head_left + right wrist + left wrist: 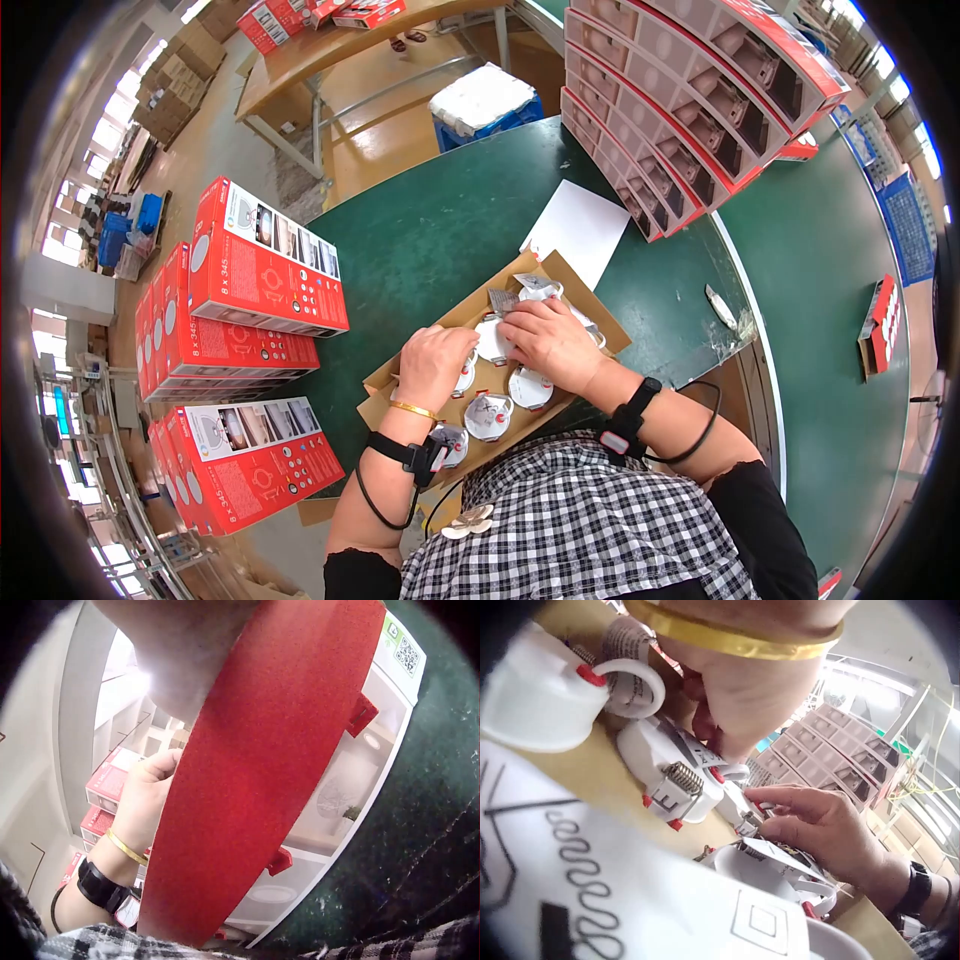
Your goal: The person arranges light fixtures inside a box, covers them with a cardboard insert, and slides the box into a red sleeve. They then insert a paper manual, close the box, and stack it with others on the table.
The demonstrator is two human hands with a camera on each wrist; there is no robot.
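Note:
An open cardboard box (592, 318) holds several white round spring-clip downlights (488, 417) with red fittings and looped white cables. My left hand (433, 365) reaches into its left half, fingers curled down at a downlight (656, 769) with a printed label. Farther right, my right hand (548, 343) bends over the downlights along the far side. In the left wrist view its thumb and fingers pinch at a downlight (744, 819). The right wrist view shows the box's red outer side (247, 772), which hides the right fingertips; the left hand (146, 791) appears beyond it.
Red printed boxes (265, 260) are stacked on the left, and a tall stack of picture-printed cartons (680, 110) stands at the back right. A white sheet (580, 230) lies behind the box on the green table (420, 220). A utility knife (720, 307) lies on the right.

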